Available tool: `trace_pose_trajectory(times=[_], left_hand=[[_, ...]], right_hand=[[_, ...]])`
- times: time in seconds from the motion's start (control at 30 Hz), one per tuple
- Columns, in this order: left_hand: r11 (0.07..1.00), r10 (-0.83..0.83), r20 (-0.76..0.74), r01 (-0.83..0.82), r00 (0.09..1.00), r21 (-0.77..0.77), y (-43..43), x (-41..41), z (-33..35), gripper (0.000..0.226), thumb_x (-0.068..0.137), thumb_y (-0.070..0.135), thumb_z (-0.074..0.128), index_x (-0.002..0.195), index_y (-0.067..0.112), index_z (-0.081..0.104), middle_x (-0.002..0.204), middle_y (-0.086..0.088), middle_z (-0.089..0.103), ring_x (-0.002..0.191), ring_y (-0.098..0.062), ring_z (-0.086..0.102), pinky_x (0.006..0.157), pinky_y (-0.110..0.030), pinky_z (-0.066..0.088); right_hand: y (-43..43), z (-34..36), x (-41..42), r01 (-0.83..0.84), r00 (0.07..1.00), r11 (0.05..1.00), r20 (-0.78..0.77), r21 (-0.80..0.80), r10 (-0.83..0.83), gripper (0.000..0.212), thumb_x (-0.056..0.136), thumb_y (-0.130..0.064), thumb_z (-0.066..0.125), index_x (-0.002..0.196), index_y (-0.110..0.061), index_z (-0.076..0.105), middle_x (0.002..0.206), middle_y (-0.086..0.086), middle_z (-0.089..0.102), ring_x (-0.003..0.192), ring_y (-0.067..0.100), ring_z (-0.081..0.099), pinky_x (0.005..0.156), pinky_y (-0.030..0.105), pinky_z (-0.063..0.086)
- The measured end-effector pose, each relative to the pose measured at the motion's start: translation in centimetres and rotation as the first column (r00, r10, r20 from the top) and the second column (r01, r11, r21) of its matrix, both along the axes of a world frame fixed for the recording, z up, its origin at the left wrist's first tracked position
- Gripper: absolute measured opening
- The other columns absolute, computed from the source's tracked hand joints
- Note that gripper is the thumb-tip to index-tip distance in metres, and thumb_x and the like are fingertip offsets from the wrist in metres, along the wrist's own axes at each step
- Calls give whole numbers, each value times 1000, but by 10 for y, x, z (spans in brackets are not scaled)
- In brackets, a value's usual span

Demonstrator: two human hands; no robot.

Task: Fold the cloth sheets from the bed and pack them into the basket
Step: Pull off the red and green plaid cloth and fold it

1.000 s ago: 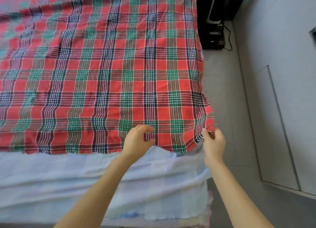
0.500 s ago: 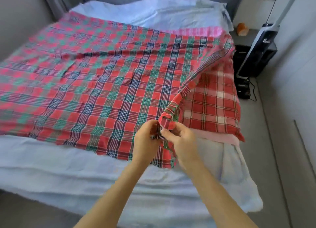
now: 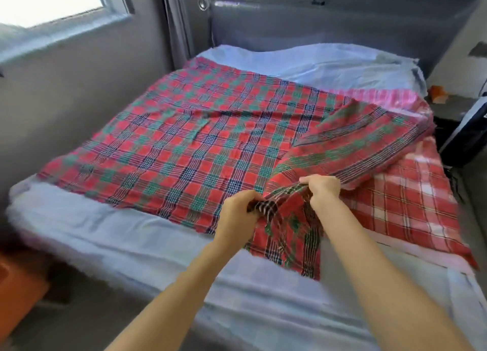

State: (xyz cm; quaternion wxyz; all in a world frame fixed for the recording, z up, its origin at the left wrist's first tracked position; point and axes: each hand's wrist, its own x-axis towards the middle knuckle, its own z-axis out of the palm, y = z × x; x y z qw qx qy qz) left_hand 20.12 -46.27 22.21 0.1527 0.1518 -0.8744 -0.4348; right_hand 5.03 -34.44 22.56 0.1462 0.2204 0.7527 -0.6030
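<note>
At the near edge of the bed (image 3: 147,248), both hands work the same corner of the red-and-green plaid sheet (image 3: 184,145), which lies spread over most of the mattress. The left hand (image 3: 238,213) has its fingers curled round a bunched bit of hem; the right hand (image 3: 322,186) pinches the fabric just beside it, lifting the right side into a loose ridge. Beneath, a lighter red-and-white checked sheet (image 3: 400,205) shows. The plaid looks thin, light and limp, so it should drape and sag rather than hold a crease; corners and hems seem the best places to grip. No basket can be told for certain.
</note>
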Motion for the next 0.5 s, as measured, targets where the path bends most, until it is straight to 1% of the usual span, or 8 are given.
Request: trace_pose_trajectory(times=[0.03,0.07,0.13,0.27,0.33,0.4,0.43,0.5], left_hand=[[996,51,-6,-50,999,80,-15,3,2,16,79,-7,62,76,8,66,67,2,63,55,-7,52,51,-16,42],[980,119,-18,-115,993,161,-37,7,4,19,81,-6,61,72,11,63,64,3,61,51,-5,50,48,-17,41],[929,233,-34,-212,972,303,-71,10,5,19,84,-2,59,71,11,62,63,-5,61,51,-10,51,47,-24,44],[847,374,-63,-313,925,430,-157,18,7,13,86,5,63,74,9,64,70,-19,64,63,-45,58,58,-50,52],[836,410,-67,-346,910,426,-201,19,9,11,86,4,62,76,7,62,69,-20,64,57,-41,56,54,-47,52],[819,471,-56,-413,880,398,-245,17,12,13,86,-3,58,76,5,58,65,-19,60,46,-23,45,43,-34,41],[796,513,-43,-456,857,397,-273,15,11,16,86,-6,56,76,7,56,63,-18,57,45,-19,40,41,-30,35],[769,547,-22,-492,837,408,-313,16,11,23,85,-9,53,79,13,56,62,-21,56,46,-18,41,44,-29,35]], right_hand=[[-20,6,1,-31,996,998,-80,46,35,9,77,1,72,80,0,64,81,6,55,79,17,53,67,32,44],[-49,12,1,-70,985,993,-151,93,84,10,78,0,71,73,0,63,75,7,55,72,16,50,63,33,45],[-93,23,-2,-120,947,980,-277,160,161,14,79,0,70,68,-4,60,69,10,56,65,17,50,58,30,42],[-193,36,-8,-228,873,961,-404,155,272,19,76,3,68,62,4,56,64,20,62,61,23,62,57,34,49],[-246,38,-14,-295,829,942,-447,161,336,36,75,4,68,52,-5,41,51,8,44,53,20,45,53,32,38],[-303,39,-19,-347,777,914,-481,210,406,48,73,6,65,48,-13,29,48,3,29,54,17,32,54,31,27],[-338,39,-22,-376,748,894,-490,244,448,48,72,6,63,47,-15,27,47,2,26,54,17,30,54,31,25],[-392,39,-22,-417,689,843,-488,339,536,44,71,8,58,48,-14,28,47,3,25,51,18,27,50,27,21]])
